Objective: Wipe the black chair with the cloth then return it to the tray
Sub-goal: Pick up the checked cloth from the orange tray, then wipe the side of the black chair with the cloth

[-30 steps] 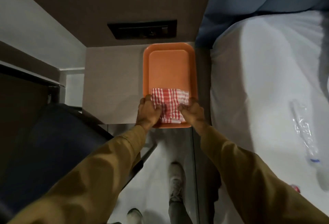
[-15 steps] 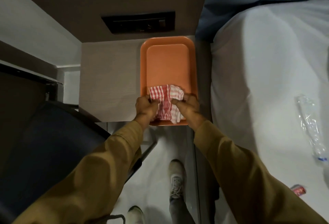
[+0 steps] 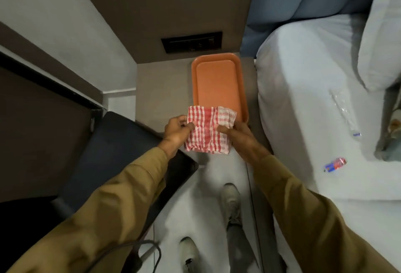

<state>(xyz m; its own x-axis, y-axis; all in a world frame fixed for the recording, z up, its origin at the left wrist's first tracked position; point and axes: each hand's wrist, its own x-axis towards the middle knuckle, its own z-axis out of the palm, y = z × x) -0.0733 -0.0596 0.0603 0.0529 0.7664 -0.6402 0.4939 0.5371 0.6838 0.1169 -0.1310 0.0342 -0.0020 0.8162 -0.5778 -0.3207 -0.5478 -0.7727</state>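
Red-and-white checked cloth (image 3: 208,132), crumpled, held up between both hands over the near end of the flat orange plastic tray (image 3: 218,84), its far edge overlapping the tray rim, rest hanging past it toward the floor. Left hand (image 3: 176,134) pinches the cloth's left edge, right hand (image 3: 242,137) grips its right side; both clamped on fabric. Black padded chair (image 3: 117,153) sits just beside and below the left arm, not touched. Judged early: cloth in hand, wiping and return both left.
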